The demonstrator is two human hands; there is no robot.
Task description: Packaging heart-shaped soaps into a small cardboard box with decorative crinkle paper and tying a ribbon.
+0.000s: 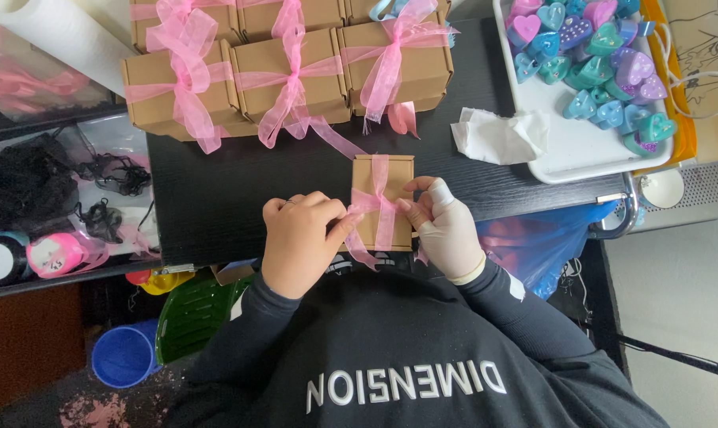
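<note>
While the camera looks straight down at a black table [216, 190], a small brown cardboard box [383, 176] lies at its near edge, just in front of the person. A sheer pink ribbon [381, 208] runs lengthwise over the box and crosses it at the middle. The bare left hand [299, 242] has its fingers closed, pinching the ribbon at the box's left side. The right hand [447, 226], in a thin white glove, pinches the ribbon at the crossing from the right. Farther back, touching one another, stand finished boxes with pink bows [291, 75]. On the right, a white tray [580, 150] holds heart-shaped pieces in teal, blue, purple and pink [592, 55], with a crumpled white tissue [497, 135] at its near left corner. Spools of ribbon [54, 254] lie on a shelf at the left
</note>
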